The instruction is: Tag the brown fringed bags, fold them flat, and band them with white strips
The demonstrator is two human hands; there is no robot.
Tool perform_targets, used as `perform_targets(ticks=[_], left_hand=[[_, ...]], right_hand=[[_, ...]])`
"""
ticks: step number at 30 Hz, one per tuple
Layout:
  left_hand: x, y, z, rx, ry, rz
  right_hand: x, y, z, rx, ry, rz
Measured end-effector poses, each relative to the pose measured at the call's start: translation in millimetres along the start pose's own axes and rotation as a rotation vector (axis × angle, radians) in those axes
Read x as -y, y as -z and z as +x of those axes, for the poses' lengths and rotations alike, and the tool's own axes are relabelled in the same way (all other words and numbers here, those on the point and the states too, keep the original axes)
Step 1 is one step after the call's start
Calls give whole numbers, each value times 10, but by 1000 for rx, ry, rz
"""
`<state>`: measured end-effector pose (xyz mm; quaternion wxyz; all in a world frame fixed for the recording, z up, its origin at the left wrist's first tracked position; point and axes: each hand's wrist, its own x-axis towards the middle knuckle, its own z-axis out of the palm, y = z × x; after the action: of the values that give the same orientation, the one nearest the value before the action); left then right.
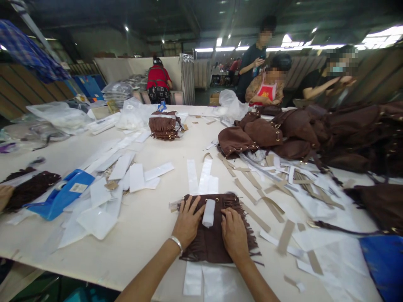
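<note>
A dark brown fringed bag (210, 247) lies flat on the table in front of me, with metal eyelets along its far edge. On its upper middle rests a small white roll (208, 213) of wrapping material. My left hand (188, 222), with a bracelet at the wrist, lies spread on the bag's left side, fingertips close to the roll. On the right side my right hand (233, 233) presses on the bag with fingers bent; whether it pinches any fabric I cannot make out. White strips (192, 280) stick out from under the bag at its near and far edges.
Brown bags (296, 130) are heaped at the right, with tan and white strips (277, 205) scattered before them. A stack of fringed bags (163, 126) stands farther back. Left are white sheets (100, 205), a blue tape dispenser (63, 193) and another person's hand (5, 196). Several people stand beyond.
</note>
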<state>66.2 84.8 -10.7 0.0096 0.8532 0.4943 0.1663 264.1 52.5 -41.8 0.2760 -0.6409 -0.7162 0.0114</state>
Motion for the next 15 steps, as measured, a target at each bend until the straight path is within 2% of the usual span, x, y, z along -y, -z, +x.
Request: perform_targets(ticks=[2,5,7,9,12,14,15], left_hand=[[236,59,-39,19,-27,31],[527,285,-66,54,-86,74],[661,447,-62,60,-55,126],[746,580,-44,48,40,157],[724,688,-9,-43,255,139],[549,679,-17,-166,343,103],[405,649,-41,-223,337,69]], right_hand=[[-6,-3,-1,1,-3,12],[-19,-12,-2,-8,-6,23],[-26,-18,-2,-7,-8,24],[-29,-24,-2,-5,-14,23],[-27,-23,-3,-11,-18,26],[-20,-11,-5,-13,-19,25],[-16,-2,-6,-10,-22,22]])
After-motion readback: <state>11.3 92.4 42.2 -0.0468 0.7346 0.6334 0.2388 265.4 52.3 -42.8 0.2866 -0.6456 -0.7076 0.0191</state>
